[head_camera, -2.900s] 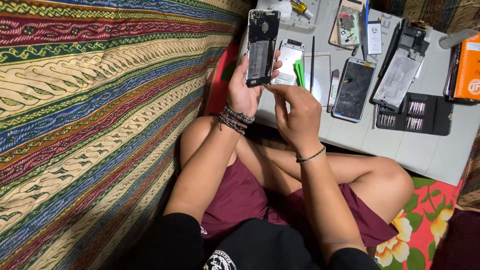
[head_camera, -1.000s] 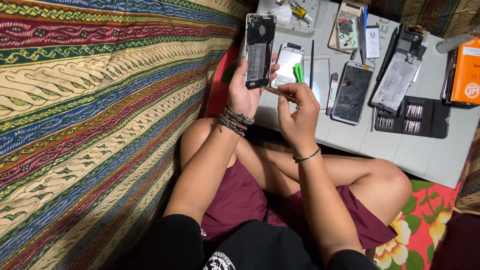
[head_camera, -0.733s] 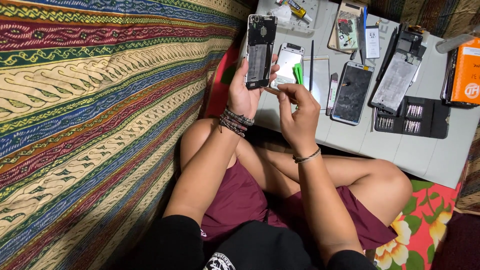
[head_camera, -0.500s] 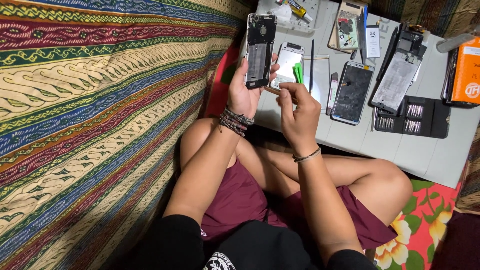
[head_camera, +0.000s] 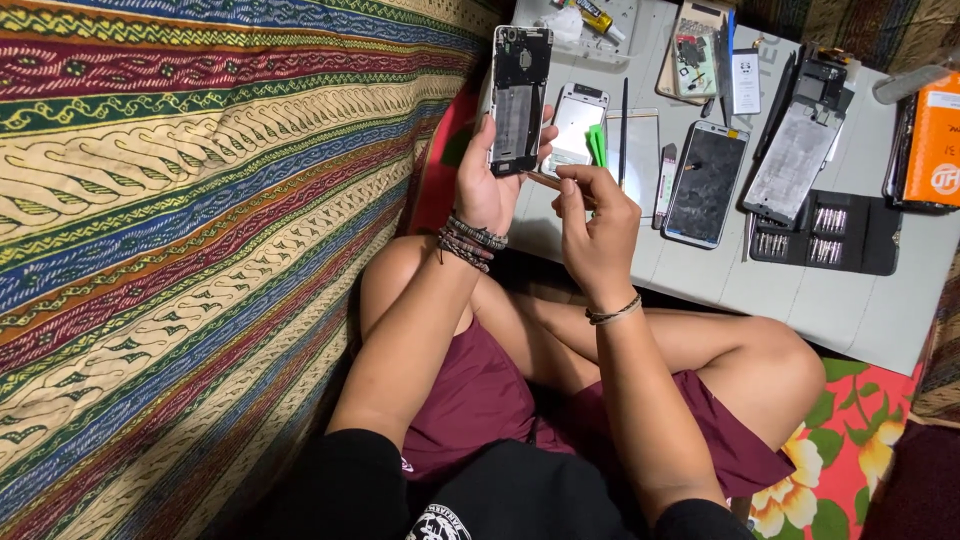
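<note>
Black shirt, maroon shorts — beaded bracelets (head_camera: 470, 240)

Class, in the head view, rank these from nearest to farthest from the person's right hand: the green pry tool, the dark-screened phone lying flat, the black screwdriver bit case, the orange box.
Measured from the right hand:
1. Green pry tool, just above the hand, on the table.
2. Dark-screened phone, to its right.
3. Black bit case, farther right.
4. Orange box, at the right edge.
</note>
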